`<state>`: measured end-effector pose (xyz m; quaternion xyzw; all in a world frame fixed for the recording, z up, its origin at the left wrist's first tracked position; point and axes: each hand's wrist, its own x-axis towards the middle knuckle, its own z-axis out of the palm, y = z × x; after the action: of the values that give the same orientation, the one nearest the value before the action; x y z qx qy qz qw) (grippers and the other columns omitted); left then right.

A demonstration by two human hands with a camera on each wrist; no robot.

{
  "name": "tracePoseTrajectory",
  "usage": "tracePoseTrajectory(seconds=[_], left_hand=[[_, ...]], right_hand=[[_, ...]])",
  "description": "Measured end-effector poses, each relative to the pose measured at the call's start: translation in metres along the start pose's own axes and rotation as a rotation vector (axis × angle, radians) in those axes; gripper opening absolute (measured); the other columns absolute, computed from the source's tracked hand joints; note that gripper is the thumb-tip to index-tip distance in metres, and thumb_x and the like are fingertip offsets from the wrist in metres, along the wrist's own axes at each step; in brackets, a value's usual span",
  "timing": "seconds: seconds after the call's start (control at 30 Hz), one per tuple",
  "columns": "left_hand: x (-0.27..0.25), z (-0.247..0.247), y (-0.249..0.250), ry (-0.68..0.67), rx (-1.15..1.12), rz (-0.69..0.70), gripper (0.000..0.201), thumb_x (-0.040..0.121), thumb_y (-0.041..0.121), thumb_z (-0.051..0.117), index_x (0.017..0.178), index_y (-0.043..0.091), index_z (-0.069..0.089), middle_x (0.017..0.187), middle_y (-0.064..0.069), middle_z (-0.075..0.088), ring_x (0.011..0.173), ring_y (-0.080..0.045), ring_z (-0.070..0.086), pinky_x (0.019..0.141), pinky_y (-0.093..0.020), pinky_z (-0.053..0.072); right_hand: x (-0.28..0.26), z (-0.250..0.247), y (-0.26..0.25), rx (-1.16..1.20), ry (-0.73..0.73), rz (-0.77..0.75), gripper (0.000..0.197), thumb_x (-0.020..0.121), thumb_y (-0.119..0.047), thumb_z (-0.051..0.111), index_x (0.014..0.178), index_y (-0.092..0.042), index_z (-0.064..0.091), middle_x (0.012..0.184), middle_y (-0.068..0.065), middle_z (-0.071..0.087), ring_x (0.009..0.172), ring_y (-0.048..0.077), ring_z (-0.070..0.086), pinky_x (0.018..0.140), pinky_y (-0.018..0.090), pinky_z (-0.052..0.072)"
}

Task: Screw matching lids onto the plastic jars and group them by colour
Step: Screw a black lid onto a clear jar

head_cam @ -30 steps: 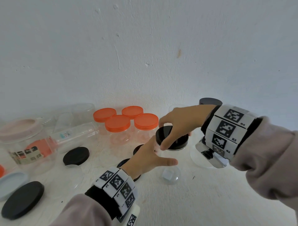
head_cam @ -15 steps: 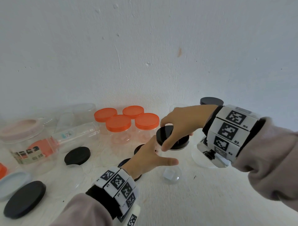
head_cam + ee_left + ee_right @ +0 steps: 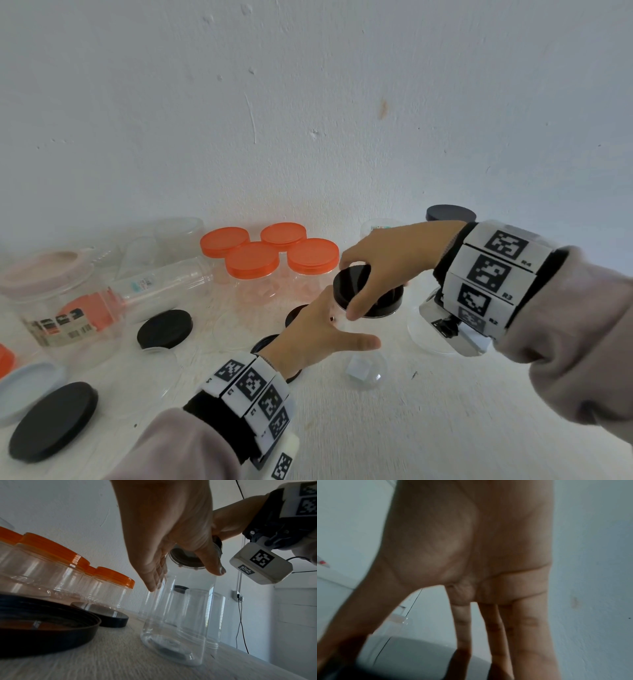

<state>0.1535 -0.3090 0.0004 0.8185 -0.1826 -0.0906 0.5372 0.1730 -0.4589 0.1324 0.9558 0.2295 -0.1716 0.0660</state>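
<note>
Your right hand [image 3: 387, 260] comes in from 3 o'clock and curls over the black lid [image 3: 368, 291], thumb on its near edge and fingers [image 3: 527, 635] around the far side, pinching it atop the clear jar [image 3: 178, 615]. That jar stands upright at the middle of the bench [image 3: 394, 428]. Your left hand [image 3: 318, 332] steadies the jar from 7 o'clock, fingers nearly straight against its left wall and thumb spread out to the right under the lid. At 11 o'clock from the jar, four orange-lidded jars [image 3: 253, 260] stand clustered together against the wall [image 3: 308, 102]. Loose black lids lie at 9 o'clock [image 3: 164, 329] and at 8 o'clock near the bench edge [image 3: 53, 421]. Another black-lidded jar [image 3: 450, 214] stands at 1 o'clock behind your right wrist.
</note>
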Motion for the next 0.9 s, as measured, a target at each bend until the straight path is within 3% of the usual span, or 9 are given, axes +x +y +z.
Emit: tracePoseTrajectory(seconds=[0.07,0.13,0.23,0.33,0.43,0.57,0.63,0.77,0.9], left_hand=[[0.0,0.0,0.0,0.006,0.005,-0.007,0.093,0.068,0.037,0.087,0.144,0.035,0.033,0.136,0.016,0.05,0.129,-0.007,0.043,0.106,-0.031,0.037],[0.0,-0.001,0.001,0.007,0.007,-0.011,0.093,0.068,0.037,0.087,0.143,0.035,0.033,0.135,0.017,0.05,0.129,-0.007,0.043,0.103,-0.027,0.037],[0.0,-0.001,0.001,-0.001,0.002,-0.004,0.097,0.067,0.036,0.087,0.146,0.032,0.031,0.139,0.015,0.049,0.131,-0.007,0.043,0.111,-0.036,0.036],[0.0,0.0,0.001,0.008,0.025,0.002,0.099,0.066,0.04,0.087,0.146,0.032,0.029,0.14,0.016,0.047,0.132,-0.006,0.041,0.112,-0.035,0.035],[0.0,0.0,0.001,0.004,0.022,0.007,0.098,0.066,0.04,0.087,0.145,0.034,0.03,0.139,0.017,0.048,0.13,-0.004,0.043,0.111,-0.033,0.036],[0.0,-0.001,0.0,-0.008,0.013,0.006,0.089,0.068,0.038,0.086,0.138,0.042,0.032,0.133,0.022,0.05,0.124,0.004,0.043,0.099,-0.019,0.036],[0.0,-0.001,0.001,-0.002,0.018,0.004,0.089,0.068,0.038,0.086,0.14,0.04,0.034,0.132,0.024,0.05,0.123,0.004,0.043,0.092,-0.014,0.034],[0.0,0.0,0.001,-0.002,0.006,0.006,0.096,0.068,0.035,0.087,0.145,0.034,0.031,0.137,0.019,0.05,0.128,-0.002,0.044,0.109,-0.031,0.037],[0.0,0.0,0.002,0.004,0.007,-0.002,0.098,0.066,0.038,0.087,0.146,0.032,0.03,0.139,0.016,0.049,0.13,-0.006,0.044,0.113,-0.04,0.035]], right_hand=[[0.001,0.004,-0.003,-0.031,0.053,0.049,0.079,0.057,-0.089,0.054,0.111,-0.032,0.053,0.094,-0.009,0.059,0.067,0.011,0.064,0.059,0.027,0.048],[0.001,0.004,-0.002,-0.056,0.052,0.068,0.082,0.059,-0.091,0.052,0.114,-0.03,0.053,0.095,-0.01,0.06,0.07,0.01,0.062,0.058,0.026,0.044],[0.0,-0.002,0.001,-0.029,-0.082,0.019,0.091,0.062,-0.078,0.066,0.139,-0.044,0.034,0.13,-0.012,0.048,0.114,0.018,0.054,0.092,0.038,0.047],[-0.004,-0.007,0.001,-0.003,-0.098,-0.056,0.087,0.067,-0.059,0.077,0.14,-0.052,0.03,0.131,-0.016,0.038,0.127,0.017,0.041,0.103,0.042,0.04],[-0.004,-0.004,0.003,0.018,-0.04,-0.064,0.079,0.065,-0.065,0.074,0.134,-0.052,0.038,0.128,-0.016,0.043,0.119,0.016,0.049,0.099,0.04,0.044],[0.0,0.006,-0.001,0.035,0.045,0.029,0.074,0.062,-0.084,0.058,0.119,-0.038,0.049,0.104,-0.009,0.058,0.071,0.014,0.07,0.067,0.029,0.052],[0.001,0.011,-0.002,0.03,0.064,0.068,0.078,0.065,-0.087,0.052,0.12,-0.032,0.048,0.102,-0.006,0.058,0.068,0.014,0.068,0.063,0.028,0.054],[-0.001,0.007,0.003,0.04,-0.03,-0.006,0.086,0.07,-0.074,0.065,0.141,-0.039,0.032,0.118,-0.014,0.042,0.107,0.012,0.049,0.09,0.033,0.046],[-0.003,0.002,0.008,0.073,-0.049,-0.089,0.087,0.072,-0.058,0.075,0.145,-0.044,0.029,0.118,-0.018,0.035,0.112,0.008,0.038,0.099,0.033,0.04]])
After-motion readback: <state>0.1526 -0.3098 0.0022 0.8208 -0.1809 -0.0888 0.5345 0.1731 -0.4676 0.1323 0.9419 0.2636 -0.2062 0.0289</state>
